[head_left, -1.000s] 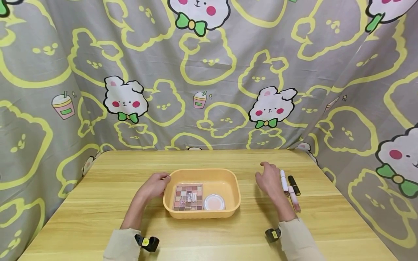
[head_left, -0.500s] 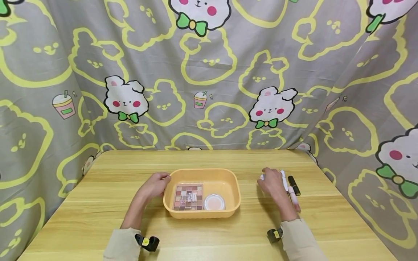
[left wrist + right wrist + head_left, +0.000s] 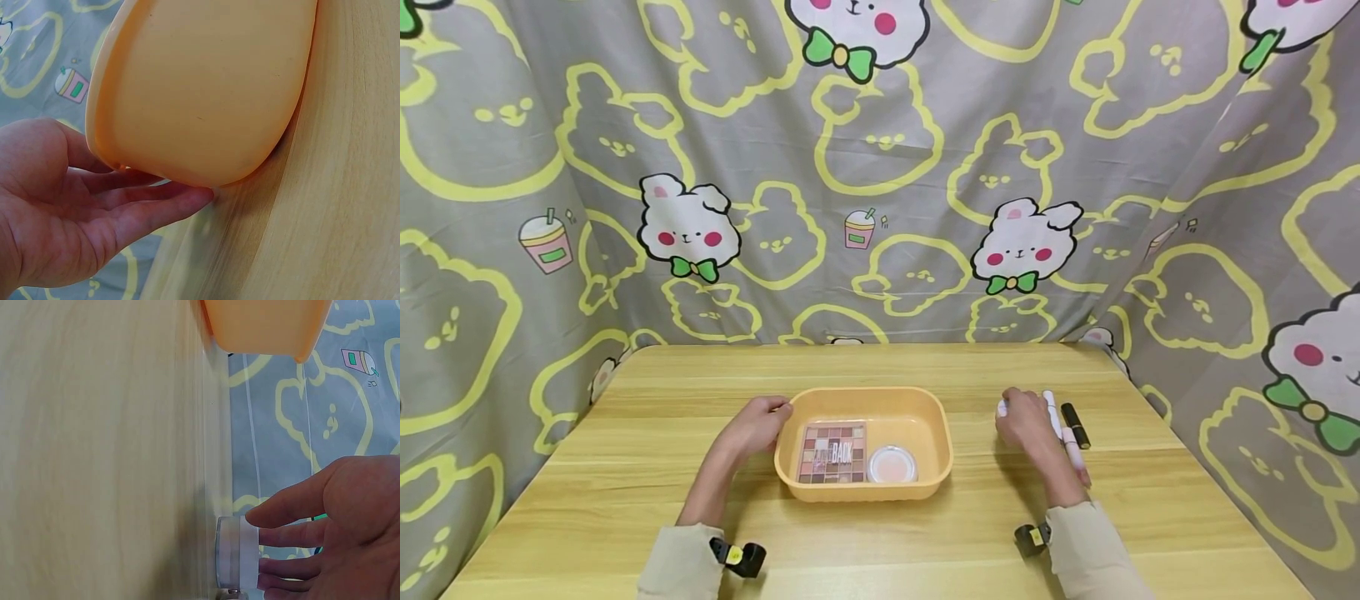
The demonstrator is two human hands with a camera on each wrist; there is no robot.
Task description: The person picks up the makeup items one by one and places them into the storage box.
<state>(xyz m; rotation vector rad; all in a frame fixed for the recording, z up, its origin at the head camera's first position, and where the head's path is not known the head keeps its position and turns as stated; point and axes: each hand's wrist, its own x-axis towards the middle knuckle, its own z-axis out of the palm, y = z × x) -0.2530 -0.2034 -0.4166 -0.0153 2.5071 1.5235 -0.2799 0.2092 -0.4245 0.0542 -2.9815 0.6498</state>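
Observation:
My left hand (image 3: 758, 427) grips the left end of a yellow-orange plastic tray (image 3: 863, 493), its thumb at the rim and its fingers against the outside of the wall, as the left wrist view shows. Inside the tray lie an eyeshadow palette (image 3: 831, 455) with a clear lid and a round, pale pink compact (image 3: 892, 465). To the right of the tray, my right hand (image 3: 1028, 423) holds a small round jar (image 3: 249, 553) with a white lid and a clear lower part. The right wrist view has the thumb and fingers round the lid, low at the tabletop.
Beside the right hand lie a white tube (image 3: 1052, 412), a black tube (image 3: 1076, 426) and a pink tube (image 3: 1072, 447), close together. A wooden table (image 3: 880, 554) carries everything. Printed grey curtains (image 3: 917, 275) hang behind it and along both sides.
My right hand has come slightly nearer and lower, and its fingers have closed on the jar, whose white lid now shows beside them. The left hand and the tray stay in place.

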